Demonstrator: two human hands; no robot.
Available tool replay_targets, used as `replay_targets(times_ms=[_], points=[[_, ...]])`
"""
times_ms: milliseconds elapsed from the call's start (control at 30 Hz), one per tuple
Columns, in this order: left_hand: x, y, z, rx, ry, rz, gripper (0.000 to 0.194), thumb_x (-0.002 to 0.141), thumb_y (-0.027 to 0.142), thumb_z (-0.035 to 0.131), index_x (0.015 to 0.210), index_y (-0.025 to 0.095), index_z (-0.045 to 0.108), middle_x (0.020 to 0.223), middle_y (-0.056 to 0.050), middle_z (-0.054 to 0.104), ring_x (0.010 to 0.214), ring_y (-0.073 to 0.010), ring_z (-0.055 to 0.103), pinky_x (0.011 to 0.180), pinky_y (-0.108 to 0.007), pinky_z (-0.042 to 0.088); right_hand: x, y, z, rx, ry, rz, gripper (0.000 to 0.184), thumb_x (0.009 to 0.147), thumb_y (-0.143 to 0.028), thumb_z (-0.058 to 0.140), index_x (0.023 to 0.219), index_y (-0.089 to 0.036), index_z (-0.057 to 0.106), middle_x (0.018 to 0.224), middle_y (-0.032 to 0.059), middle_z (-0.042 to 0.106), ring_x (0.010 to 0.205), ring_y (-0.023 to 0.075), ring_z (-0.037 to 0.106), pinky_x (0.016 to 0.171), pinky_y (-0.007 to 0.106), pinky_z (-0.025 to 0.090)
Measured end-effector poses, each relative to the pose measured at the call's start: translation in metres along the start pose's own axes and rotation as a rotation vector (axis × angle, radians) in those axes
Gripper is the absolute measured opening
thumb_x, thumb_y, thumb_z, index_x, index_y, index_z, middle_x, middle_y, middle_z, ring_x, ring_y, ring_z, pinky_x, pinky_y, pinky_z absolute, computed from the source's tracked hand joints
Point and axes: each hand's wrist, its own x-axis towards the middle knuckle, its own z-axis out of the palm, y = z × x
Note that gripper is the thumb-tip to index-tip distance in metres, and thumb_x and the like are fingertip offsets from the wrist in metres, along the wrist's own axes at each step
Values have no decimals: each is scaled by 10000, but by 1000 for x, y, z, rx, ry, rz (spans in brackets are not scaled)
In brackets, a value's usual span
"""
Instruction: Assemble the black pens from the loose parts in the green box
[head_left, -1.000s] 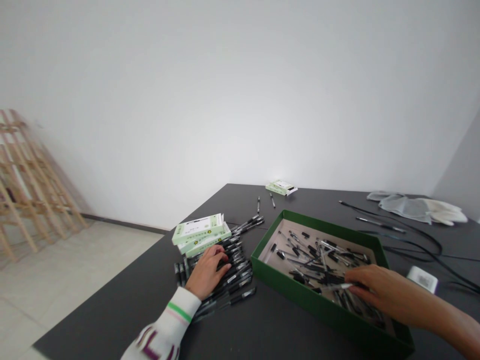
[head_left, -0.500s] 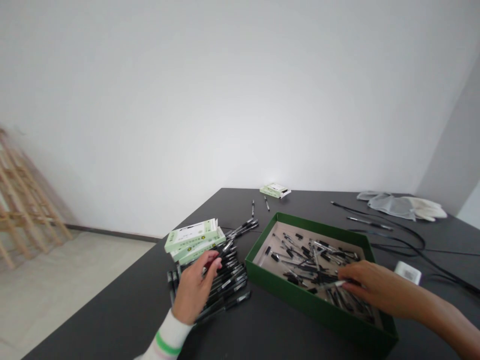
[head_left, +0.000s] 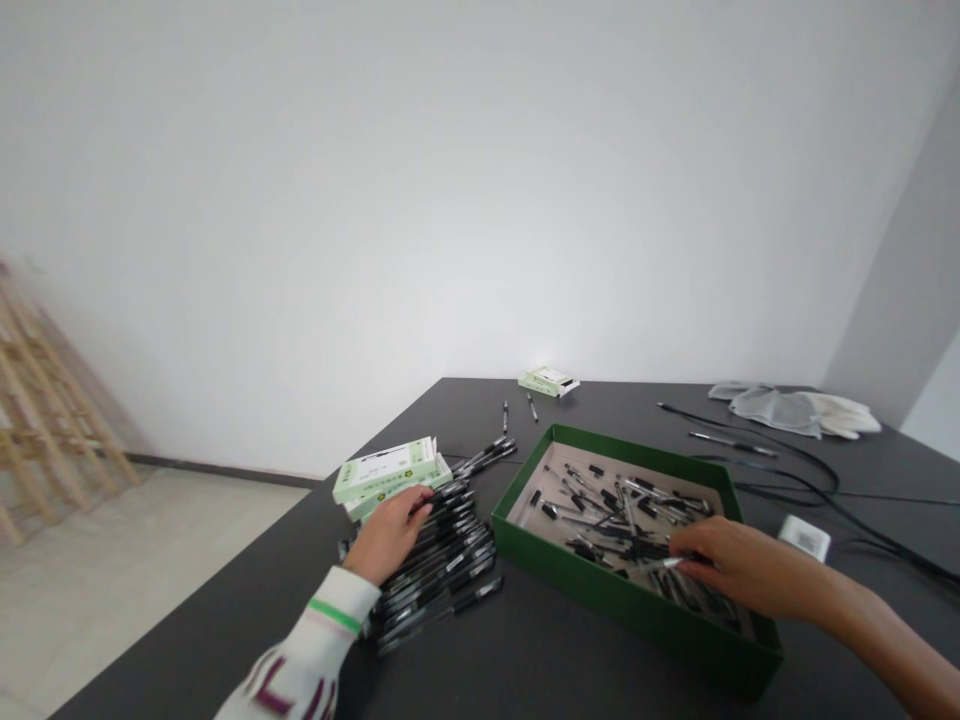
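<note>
A dark table (head_left: 600,405) stood in a white-walled room, with a blurred wooden rack (head_left: 45,420) at far left, above a pale floor (head_left: 150,560). Left hand (head_left: 386,535): palm down, arm angled in from a striped white sleeve (head_left: 315,625), fingers (head_left: 416,503) curved and lying on a heap of black pens (head_left: 442,570), beside a stack of pale green boxes (head_left: 386,470); any grip could not be told. Right hand (head_left: 739,565): reaching in from the right over a green tray (head_left: 600,590), fingers (head_left: 694,560) pinched narrowly on a silver-tipped pen (head_left: 664,565), fingertips partly hidden. Loose pens (head_left: 600,520) lay jumbled in the tray. Also present: a black cable (head_left: 787,470), a small white box (head_left: 805,538), and a crumpled cloth (head_left: 780,408).
</note>
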Motion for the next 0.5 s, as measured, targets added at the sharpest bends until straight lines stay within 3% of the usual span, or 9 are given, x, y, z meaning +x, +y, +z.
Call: replay_targets(times_ms=[100,233,367,500], points=[[14,-21,12,118,-52,7,161,925,296,603,994,152,621,1020,-50,642,947,-201,630,901,-442,527,-1,0,1,-3,-3,15,255,936,-343,453,892,-219,672,882,79,710,864,277,662,738,363,455],[17,-30,31,217,-7,6,177,920,283,608,1035,149,605,1068,-59,619,1008,-222,610,911,-459,522,-2,0,2,7,14,20,250,934,-349,463,936,-230,683,924,82,712,900,281,656,766,368,457],[15,-34,44,218,40,32,322,920,312,606,1205,176,543,1242,-93,556,1134,-267,561,954,-500,504,-3,-3,-1,4,16,29,264,936,-354,462,944,-227,692,915,83,713,893,276,658,757,355,463],[12,-43,54,167,44,44,380,913,359,614,1245,196,526,1307,-100,526,1168,-281,543,981,-520,487,-2,-3,-3,-8,34,33,267,933,-352,466,942,-228,702,911,81,715,901,268,660,764,340,467]])
